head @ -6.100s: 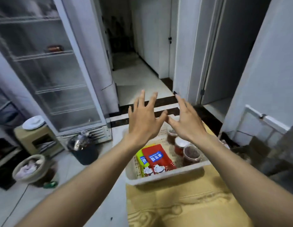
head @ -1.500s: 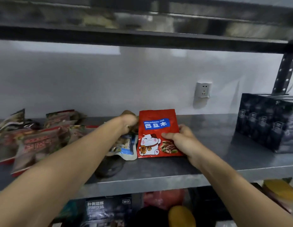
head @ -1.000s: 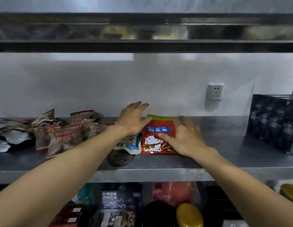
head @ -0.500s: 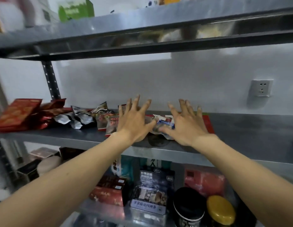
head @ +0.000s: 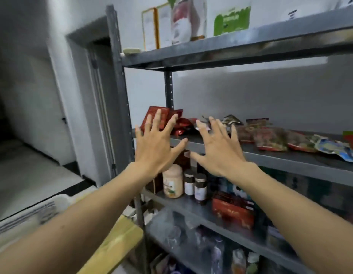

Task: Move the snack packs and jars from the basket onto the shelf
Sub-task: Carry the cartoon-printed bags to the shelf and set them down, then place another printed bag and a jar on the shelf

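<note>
Both hands are lifting off the snack packs. Now the left hand and right hand are spreading open, holding nothing. Those packs are lying in a row on the shelf. Left of the shelf, a doorway is showing, and the white basket is sitting lower down.

One cream tub, two dark-lidded jars, one white basket; snack packs beyond a sure count.

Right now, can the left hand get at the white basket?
Probably yes. The left hand is open and empty, and the basket lies below its forearm, with nothing between them.
</note>
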Demonstrator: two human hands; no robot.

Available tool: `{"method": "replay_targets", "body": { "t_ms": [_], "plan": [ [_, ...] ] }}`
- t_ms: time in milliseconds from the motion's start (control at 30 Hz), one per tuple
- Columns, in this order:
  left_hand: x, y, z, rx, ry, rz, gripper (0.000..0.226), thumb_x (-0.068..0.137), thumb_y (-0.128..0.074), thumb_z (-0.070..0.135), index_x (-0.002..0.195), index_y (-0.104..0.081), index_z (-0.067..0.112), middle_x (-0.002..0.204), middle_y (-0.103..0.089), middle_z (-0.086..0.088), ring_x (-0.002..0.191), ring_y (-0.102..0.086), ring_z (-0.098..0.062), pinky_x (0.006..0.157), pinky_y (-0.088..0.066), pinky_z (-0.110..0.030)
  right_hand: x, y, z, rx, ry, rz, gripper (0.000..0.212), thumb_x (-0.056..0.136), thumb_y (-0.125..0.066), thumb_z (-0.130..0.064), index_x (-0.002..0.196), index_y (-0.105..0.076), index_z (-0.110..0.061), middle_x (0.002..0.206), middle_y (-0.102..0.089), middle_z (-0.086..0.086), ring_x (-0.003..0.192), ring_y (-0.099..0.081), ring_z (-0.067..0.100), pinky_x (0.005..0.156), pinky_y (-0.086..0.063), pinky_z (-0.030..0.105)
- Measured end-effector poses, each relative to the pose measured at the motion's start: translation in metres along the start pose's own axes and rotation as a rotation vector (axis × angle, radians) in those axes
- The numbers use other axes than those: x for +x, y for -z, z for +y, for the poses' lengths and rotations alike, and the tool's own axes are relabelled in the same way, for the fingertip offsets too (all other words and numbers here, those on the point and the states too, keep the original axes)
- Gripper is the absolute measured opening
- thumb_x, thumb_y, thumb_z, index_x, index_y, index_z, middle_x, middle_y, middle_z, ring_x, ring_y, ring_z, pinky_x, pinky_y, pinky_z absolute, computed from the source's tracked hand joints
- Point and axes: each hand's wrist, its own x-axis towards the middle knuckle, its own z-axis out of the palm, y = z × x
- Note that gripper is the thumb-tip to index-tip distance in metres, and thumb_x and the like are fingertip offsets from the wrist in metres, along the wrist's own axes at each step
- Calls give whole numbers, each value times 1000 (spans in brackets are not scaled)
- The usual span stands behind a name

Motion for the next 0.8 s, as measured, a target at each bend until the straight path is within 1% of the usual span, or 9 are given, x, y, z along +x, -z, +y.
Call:
{"method": "replay_targets", "body": {
  "t_ms": [167,233,367,500,633,700,800],
  "plan": [
    [-43,30,-116,95,122,-35,73,88,-34,71,151,-11,43,163,-3,-5,149,-5,-28,117,-8,-57,15,-33,-126,119,146,-61,89,87,-36,-73,154,4,-30,163,3,10,150,4,26,118,-3,57],
    [-54,39,-159,120,186,-33,73,88,-33,71,151,-10,42,163,-4,-6,149,-6,-28,117,-9,-57,26,-45,-172,166,203,-82,89,88,-38,-72,154,4,-31,163,3,9,150,3,26,118,-4,55],
    [-80,48,-244,165,315,-44,73,88,-34,70,151,-12,41,162,-7,-7,149,-9,-27,115,-10,-56,52,-75,-260,239,315,-113,91,87,-43,-70,155,1,-28,163,-4,10,150,-5,26,118,-12,53],
    [-106,43,-332,205,464,-69,71,88,-41,65,151,-16,41,161,-11,-7,148,-13,-25,116,-13,-54,78,-119,-344,357,408,-183,92,87,-44,-70,156,-2,-26,163,-10,8,149,-11,25,117,-19,48],
    [-130,24,-415,109,700,-91,69,89,-51,56,150,-23,38,159,-18,-10,145,-22,-28,115,-21,-46,104,-177,-422,537,464,-254,88,88,-51,-63,155,-10,-22,159,-24,3,145,-23,23,111,-28,43],
    [-147,12,-455,41,827,-94,69,89,-53,54,150,-24,37,158,-20,-11,145,-22,-27,115,-26,-44,116,-208,-459,603,477,-341,87,89,-52,-60,155,-11,-20,159,-24,2,145,-24,23,112,-28,41],
    [-178,-8,-511,-7,960,-118,70,89,-55,53,149,-24,37,158,-20,-11,145,-22,-26,115,-26,-42,129,-256,-510,652,489,-458,86,90,-54,-57,155,-11,-21,160,-22,3,145,-24,24,112,-28,42]
  ]
}}
